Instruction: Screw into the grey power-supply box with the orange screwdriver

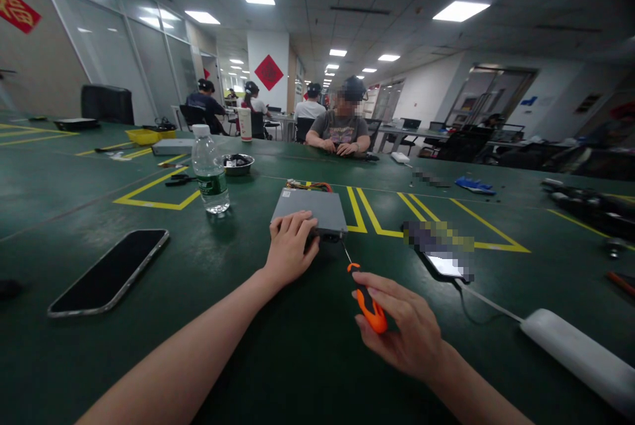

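A grey metal power supply unit (317, 208) lies flat on the green table in front of me, its bundle of coloured wires (310, 185) at the far side. My left hand (292, 246) grips its near left part, fingers over the top and thumb against the front face. In my right hand (404, 322) is an orange and black screwdriver (370, 309), pinched between thumb and fingers. Its thin shaft points up and away, with the tip at the unit's near right corner. Whether the tip sits in a screw is too small to tell.
A water bottle (209, 177) and a metal bowl (239, 164) of dark parts stand to the left. One phone (112, 273) lies at left; another (444, 263) at right has a cable to a white power strip (570, 346). Across the table sits a person (342, 124).
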`<act>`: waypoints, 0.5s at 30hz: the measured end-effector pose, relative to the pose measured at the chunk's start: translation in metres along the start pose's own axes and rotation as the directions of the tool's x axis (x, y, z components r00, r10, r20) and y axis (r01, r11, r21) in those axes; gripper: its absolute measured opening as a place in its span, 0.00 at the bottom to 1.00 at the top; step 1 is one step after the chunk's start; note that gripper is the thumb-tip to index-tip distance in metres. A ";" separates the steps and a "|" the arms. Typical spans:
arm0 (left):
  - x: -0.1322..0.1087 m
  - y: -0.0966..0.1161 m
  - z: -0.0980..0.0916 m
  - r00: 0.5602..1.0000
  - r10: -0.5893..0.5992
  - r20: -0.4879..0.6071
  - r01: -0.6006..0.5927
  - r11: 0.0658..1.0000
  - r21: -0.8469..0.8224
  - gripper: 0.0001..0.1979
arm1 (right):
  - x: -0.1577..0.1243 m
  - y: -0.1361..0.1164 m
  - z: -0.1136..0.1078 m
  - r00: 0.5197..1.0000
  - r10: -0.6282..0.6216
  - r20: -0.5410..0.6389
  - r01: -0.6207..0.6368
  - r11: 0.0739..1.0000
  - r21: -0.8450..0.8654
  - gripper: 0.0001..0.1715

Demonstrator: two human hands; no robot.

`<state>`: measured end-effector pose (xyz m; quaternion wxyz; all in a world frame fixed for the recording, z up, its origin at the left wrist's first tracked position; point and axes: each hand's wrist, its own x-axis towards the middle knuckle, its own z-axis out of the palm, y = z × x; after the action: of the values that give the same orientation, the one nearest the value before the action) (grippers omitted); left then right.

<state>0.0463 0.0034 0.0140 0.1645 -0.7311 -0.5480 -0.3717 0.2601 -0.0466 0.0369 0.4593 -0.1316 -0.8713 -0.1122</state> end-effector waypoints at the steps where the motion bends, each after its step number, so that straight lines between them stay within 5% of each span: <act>1: 0.000 0.000 0.000 1.000 -0.001 0.000 0.001 1.000 0.000 0.12 | 0.000 0.000 0.000 1.000 0.001 -0.004 -0.001 1.000 -0.004 0.16; 15: 0.000 0.000 0.001 1.000 -0.001 0.000 0.001 1.000 0.003 0.13 | -0.001 0.000 -0.004 1.000 -0.009 -0.011 0.009 1.000 -0.010 0.16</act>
<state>0.0464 0.0039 0.0133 0.1653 -0.7307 -0.5487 -0.3710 0.2643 -0.0483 0.0381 0.4631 -0.1293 -0.8687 -0.1192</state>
